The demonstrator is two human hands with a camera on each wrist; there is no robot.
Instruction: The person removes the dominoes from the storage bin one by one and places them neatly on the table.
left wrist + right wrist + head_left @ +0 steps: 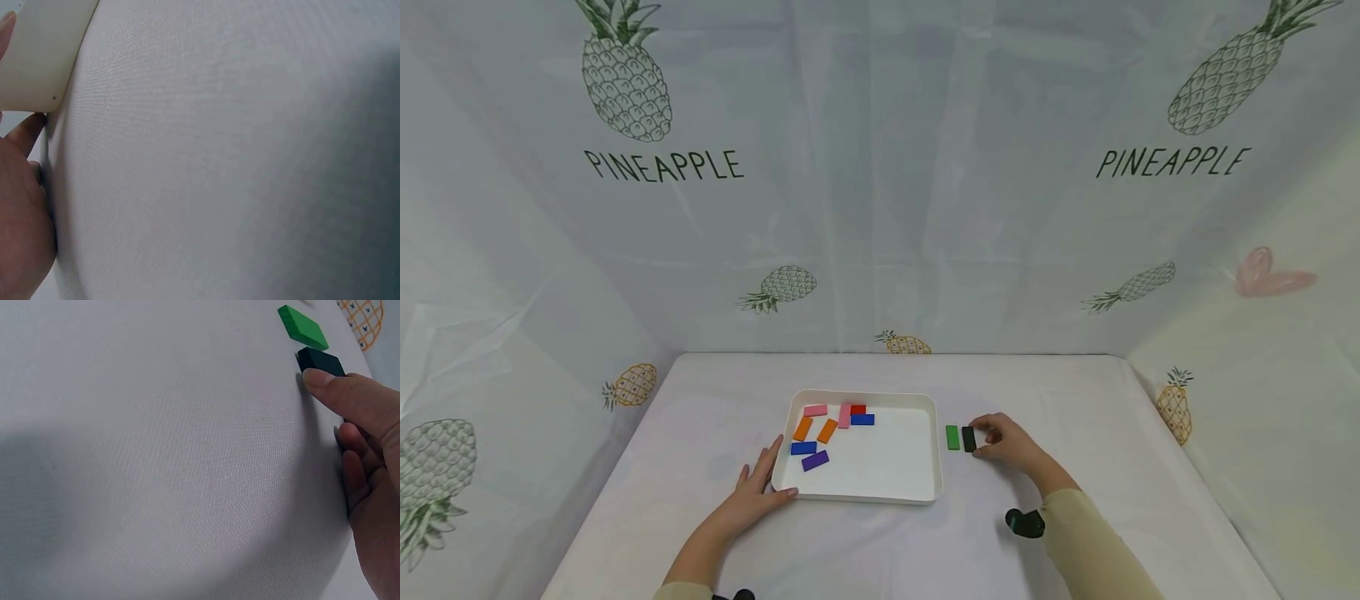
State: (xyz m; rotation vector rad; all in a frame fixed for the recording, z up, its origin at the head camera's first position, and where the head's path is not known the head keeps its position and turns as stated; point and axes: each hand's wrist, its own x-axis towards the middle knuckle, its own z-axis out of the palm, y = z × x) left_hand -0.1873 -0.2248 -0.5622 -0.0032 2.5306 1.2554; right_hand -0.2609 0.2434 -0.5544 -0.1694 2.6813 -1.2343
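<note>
A white tray lies on the table with several small coloured blocks in its left and upper parts. Against the tray's left side and near front corner rests my left hand, its fingers spread. To the right of the tray, my right hand pinches a black block between thumb and fingers, low at the tabletop. The thumb presses the block's near end in the right wrist view. Just left of the black block, a green block stands alongside with a narrow gap between them.
Inside the tray are pink, orange, blue, red and purple blocks. A white cloth covers the table. Pineapple-print curtains hang behind and at both sides.
</note>
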